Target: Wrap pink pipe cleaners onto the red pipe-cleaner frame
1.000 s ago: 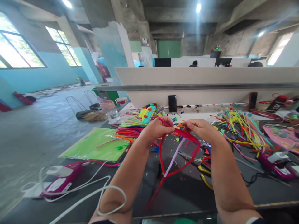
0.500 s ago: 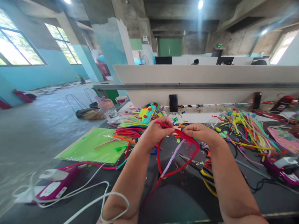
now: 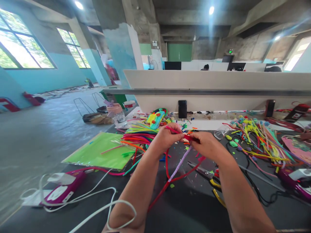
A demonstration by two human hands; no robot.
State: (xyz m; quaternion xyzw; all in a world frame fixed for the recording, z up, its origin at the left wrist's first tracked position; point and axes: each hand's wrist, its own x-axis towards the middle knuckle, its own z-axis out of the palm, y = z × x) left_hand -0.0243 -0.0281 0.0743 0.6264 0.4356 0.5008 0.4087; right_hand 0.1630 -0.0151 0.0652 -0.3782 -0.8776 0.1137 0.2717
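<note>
Between both hands is a red pipe cleaner (image 3: pixel 179 177) bent into a loop, its tail hanging toward the front of the table. My left hand (image 3: pixel 169 136) pinches the top of the red strand. Close beside it, my right hand (image 3: pixel 203 142) grips the same strand, its fingertips partly hidden. A lilac pipe cleaner (image 3: pixel 179 164) runs down the middle of the loop and meets the red one at the bottom. Beneath the right forearm lie scissors (image 3: pixel 202 170) and a yellow-handled tool (image 3: pixel 218 195), both partly covered.
A green sheet (image 3: pixel 94 152) in plastic lies left, by a pile of colored pipe cleaners (image 3: pixel 138 137). Another heap (image 3: pixel 259 139) spreads at right. Purple power strips (image 3: pixel 65 187) with white cables flank me. A phone (image 3: pixel 182 109) leans against the partition; a bottle (image 3: pixel 118 116) stands back left.
My right hand has turned over the strand, its fingers curling further round and hiding the loop's upper right part. The whole view has shifted slightly.
</note>
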